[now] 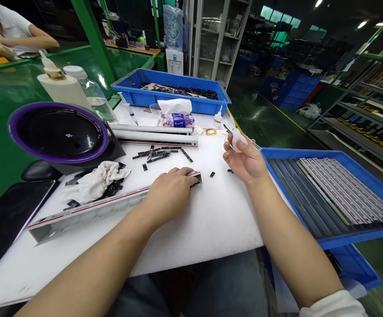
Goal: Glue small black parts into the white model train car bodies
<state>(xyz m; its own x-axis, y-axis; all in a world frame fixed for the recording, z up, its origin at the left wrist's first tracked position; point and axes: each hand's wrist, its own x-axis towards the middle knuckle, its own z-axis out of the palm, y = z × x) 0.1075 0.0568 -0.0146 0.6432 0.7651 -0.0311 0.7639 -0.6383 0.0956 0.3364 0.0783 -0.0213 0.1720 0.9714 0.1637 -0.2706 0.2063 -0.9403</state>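
L hand (171, 191) is laid over the R end of a long white rail (95, 208) w/ a red stripe, fingers curled across it; undersides hidden, so can't tell how firmly it grips. R hand (244, 158) is well apart from L, palm partly to cam, fingers closed round a small white btl (239, 140); a thin dark tool (227, 129) pokes out up & left of it, exact hold unclear. Rail lies diag. on the white table (217, 224), far end at lower L. Small black pc (212, 174) on the table btwn the hands, just past the rail's end; more black strips (160, 154) scattered behind L hand. White cloth (100, 182) sits on a black heap behind the rail, near a purple-rimmed disc (62, 134). Two more rails (158, 138) lie further back; behind them a tissue pack (178, 120), tape roll (210, 131) & dropper btl (217, 119). Big blue bin (178, 103) w/ black bits at the back. To the R, a blue tray (330, 154) holds rows of striped & dark bars (343, 189). Co-worker (19, 33) at upper L, behind a green partition (6, 92); water cooler (174, 59) in bg.
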